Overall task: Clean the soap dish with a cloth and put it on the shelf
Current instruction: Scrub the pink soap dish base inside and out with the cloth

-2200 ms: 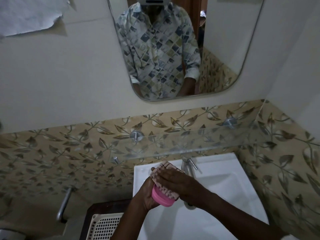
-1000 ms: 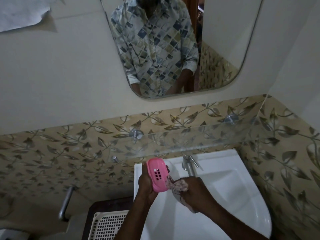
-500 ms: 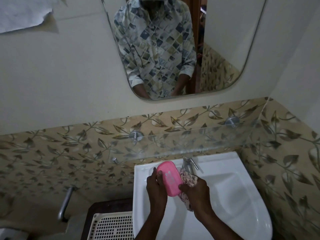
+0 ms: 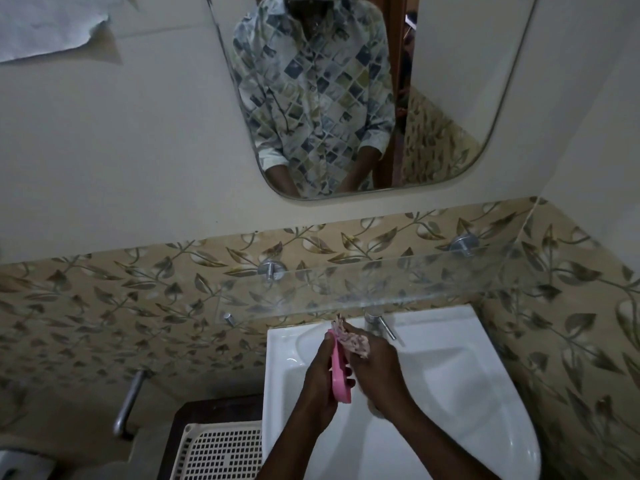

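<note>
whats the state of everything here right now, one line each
pink plastic soap dish: held on edge over the white sink, not yet shelved
patterned cloth: bunched, pressed against the dish
left hand: grips the dish
right hand: grips the cloth
glass wall shelf: dish not on it
chrome tap: no water seen running

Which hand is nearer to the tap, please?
Right. The right hand, holding the cloth, is just in front of the tap; the left hand, holding the soap dish, is farther left.

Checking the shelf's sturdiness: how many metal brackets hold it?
2 on the glass shelf: a left bracket and a right bracket near its end. A smaller peg below the left corner may be another support.
</note>
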A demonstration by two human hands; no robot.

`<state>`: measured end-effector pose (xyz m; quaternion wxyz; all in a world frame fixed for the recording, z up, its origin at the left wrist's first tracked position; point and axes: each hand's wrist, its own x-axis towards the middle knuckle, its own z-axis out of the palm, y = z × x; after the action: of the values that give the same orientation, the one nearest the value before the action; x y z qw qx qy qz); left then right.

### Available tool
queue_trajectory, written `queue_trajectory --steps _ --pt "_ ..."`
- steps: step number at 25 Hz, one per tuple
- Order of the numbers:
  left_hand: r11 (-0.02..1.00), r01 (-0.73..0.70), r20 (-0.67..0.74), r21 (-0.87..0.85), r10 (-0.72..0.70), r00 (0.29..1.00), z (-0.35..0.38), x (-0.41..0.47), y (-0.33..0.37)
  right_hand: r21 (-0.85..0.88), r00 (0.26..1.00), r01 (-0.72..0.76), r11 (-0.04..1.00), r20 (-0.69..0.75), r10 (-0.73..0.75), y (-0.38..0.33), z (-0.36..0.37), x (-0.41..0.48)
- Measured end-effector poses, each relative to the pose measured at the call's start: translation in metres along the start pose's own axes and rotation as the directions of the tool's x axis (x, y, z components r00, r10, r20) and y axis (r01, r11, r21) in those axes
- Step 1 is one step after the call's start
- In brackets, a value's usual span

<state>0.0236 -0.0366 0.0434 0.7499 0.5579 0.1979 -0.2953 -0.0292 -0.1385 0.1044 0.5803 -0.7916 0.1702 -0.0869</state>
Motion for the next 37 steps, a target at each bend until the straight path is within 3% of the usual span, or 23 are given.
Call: queue_trajectory --steps 2,4,5,7,9,12,15,17,21,23,25,26,28,29,31,34,35,37 --pt "0.997 0.021 -0.022 -0.08 -0.023 0.999 0.002 0.0 0.008 -0.106 0.992 0.084 0.991 0.108 -0.073 0.004 0.005 -0.012" --pt "0.995 0.039 -0.007 -0.092 -0.04 0.999 -0.004 0.004 0.015 -0.096 0.962 0.121 0.988 0.255 -0.093 0.009 -0.01 -0.015" --pt "0.998 0.033 -0.005 -0.048 -0.033 0.999 -0.004 0.002 0.017 -0.052 0.963 0.079 0.996 0.26 -0.062 0.007 -0.019 -0.009" --pt "0.999 0.014 -0.021 0.037 -0.013 1.0 -0.001 0.0 0.012 0.055 0.991 -0.025 0.998 0.132 0.018 -0.001 -0.021 0.004" --pt "0.998 0.056 -0.032 -0.007 -0.056 0.998 0.008 -0.005 0.011 -0.019 0.998 -0.026 0.999 0.065 0.027 -0.007 -0.01 0.003" --pt "0.974 0.101 -0.069 -0.201 -0.117 0.991 0.005 -0.006 0.023 -0.168 0.942 0.14 0.976 0.328 -0.078 0.001 -0.01 -0.014" --pt "0.942 0.108 -0.006 -0.318 -0.116 0.993 -0.007 -0.002 0.034 -0.163 0.951 0.247 0.955 0.229 -0.207 0.006 -0.02 -0.007" --pt "0.92 0.127 0.02 -0.372 -0.128 0.992 -0.006 0.0 0.04 -0.186 0.932 0.315 0.931 0.246 -0.266 0.001 -0.008 -0.014" --pt "0.878 0.227 0.056 -0.421 -0.225 0.973 -0.015 -0.006 0.04 -0.302 0.738 0.662 0.686 0.421 -0.527 0.031 -0.026 -0.032" --pt "0.87 0.254 0.071 -0.423 -0.248 0.966 -0.016 -0.011 0.038 -0.406 0.768 0.641 0.652 0.336 -0.546 0.035 -0.043 -0.018" --pt "0.876 0.245 0.071 -0.416 -0.238 0.969 -0.013 -0.011 0.036 -0.402 0.832 0.554 0.728 0.272 -0.483 0.018 -0.03 -0.012" --pt "0.889 0.239 0.06 -0.392 -0.234 0.97 -0.013 -0.008 0.034 -0.414 0.81 0.586 0.696 0.297 -0.506 0.012 -0.014 -0.019" --pt "0.892 0.277 0.113 -0.358 -0.253 0.961 -0.013 -0.009 0.036 -0.402 0.659 0.752 0.522 0.455 -0.598 0.017 -0.005 -0.037" --pt "0.879 0.301 0.141 -0.369 -0.267 0.953 -0.014 -0.008 0.038 -0.368 0.608 0.793 0.485 0.52 -0.6 0.022 -0.014 -0.038" --pt "0.857 0.279 0.152 -0.434 -0.235 0.96 -0.021 -0.008 0.037 -0.333 0.577 0.814 0.476 0.546 -0.607 0.032 -0.039 -0.027" --pt "0.855 0.262 0.19 -0.447 -0.195 0.962 -0.03 -0.003 0.029 -0.237 0.613 0.765 0.598 0.551 -0.566 0.036 -0.046 -0.016" --pt "0.861 0.29 0.22 -0.418 -0.214 0.952 -0.034 -0.001 0.027 -0.2 0.673 0.711 0.674 0.473 -0.569 0.036 -0.041 -0.01" --pt "0.875 0.36 0.335 -0.324 -0.25 0.909 -0.04 -0.004 0.028 -0.112 0.865 0.484 0.868 0.208 -0.456 0.028 -0.037 0.011"
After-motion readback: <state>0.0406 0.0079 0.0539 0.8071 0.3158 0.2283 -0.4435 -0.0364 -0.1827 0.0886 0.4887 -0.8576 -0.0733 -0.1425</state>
